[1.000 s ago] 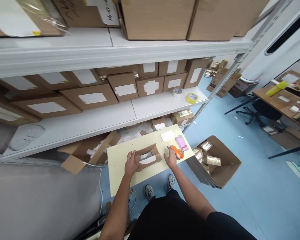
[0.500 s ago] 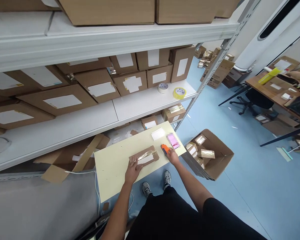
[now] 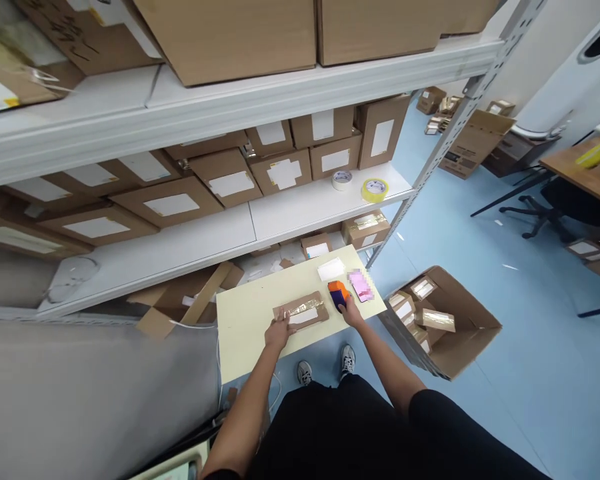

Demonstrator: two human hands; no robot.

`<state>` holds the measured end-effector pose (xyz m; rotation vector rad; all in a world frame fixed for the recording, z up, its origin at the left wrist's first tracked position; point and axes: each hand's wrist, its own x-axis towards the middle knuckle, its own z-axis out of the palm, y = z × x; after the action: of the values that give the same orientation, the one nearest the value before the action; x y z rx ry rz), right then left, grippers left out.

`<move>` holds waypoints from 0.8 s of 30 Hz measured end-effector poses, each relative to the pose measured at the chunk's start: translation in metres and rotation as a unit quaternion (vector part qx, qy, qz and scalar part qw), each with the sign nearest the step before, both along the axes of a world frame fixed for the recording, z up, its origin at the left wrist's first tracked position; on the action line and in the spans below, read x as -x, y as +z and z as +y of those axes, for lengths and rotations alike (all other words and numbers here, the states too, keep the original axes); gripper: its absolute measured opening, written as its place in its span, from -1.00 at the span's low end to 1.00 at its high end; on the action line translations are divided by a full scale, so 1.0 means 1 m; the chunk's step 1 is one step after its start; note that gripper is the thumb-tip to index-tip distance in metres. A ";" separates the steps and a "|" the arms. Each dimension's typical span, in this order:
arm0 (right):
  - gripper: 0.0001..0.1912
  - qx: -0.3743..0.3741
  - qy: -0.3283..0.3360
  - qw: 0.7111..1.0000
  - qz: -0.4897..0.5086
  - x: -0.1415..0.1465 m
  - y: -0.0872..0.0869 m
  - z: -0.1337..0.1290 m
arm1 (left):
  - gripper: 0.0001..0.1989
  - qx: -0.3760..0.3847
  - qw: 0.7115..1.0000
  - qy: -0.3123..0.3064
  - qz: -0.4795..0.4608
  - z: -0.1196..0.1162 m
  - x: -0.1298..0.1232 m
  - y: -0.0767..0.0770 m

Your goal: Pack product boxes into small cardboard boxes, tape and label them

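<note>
On the pale yellow table (image 3: 250, 333) lies a flat brown box (image 3: 313, 312) with shiny tape and a white label. My left hand (image 3: 279, 331) rests on the box's left end, fingers spread. My right hand (image 3: 349, 311) is closed on an orange and dark blue tool (image 3: 338, 295), to the right of the box. Beside the tool is a pink phone-like object (image 3: 361, 285), partly pixelated. White paper (image 3: 331, 269) lies behind the tool.
An open carton (image 3: 467, 320) with several small taped boxes stands on the floor at the right. Behind the table, a shelf (image 3: 300, 217) bears labelled boxes, a white tape roll (image 3: 342, 179) and a yellow tape roll (image 3: 375, 189). A metal post (image 3: 445, 140) rises at its right end.
The camera view has shifted, moving the scene rightward. The tool in my right hand has turned, showing more of its dark blue side. My left hand stays on the box.
</note>
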<state>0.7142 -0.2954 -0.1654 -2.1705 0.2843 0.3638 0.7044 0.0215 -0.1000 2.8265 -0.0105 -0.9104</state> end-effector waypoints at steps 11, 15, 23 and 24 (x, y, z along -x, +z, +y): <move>-0.48 -0.240 0.130 0.961 -0.040 0.004 0.056 0.068 | -0.23 0.031 0.997 0.070 0.018 -0.009 0.003 0.004; -0.46 -0.250 0.166 0.953 -0.030 0.001 0.050 0.057 | -0.21 0.042 0.996 0.076 0.021 -0.010 0.008 0.000; -0.45 -0.337 0.181 0.924 -0.010 -0.003 0.044 0.050 | -0.19 0.035 0.997 0.070 0.001 -0.010 0.012 0.008; -0.45 -0.352 0.178 0.919 -0.005 -0.003 0.045 0.049 | -0.18 0.039 0.997 0.070 -0.002 -0.009 0.011 0.011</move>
<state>0.7170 -0.2466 -0.1209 -1.4950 -0.2331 0.5598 0.6930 0.0122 -0.0891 2.7179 0.1480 -0.8547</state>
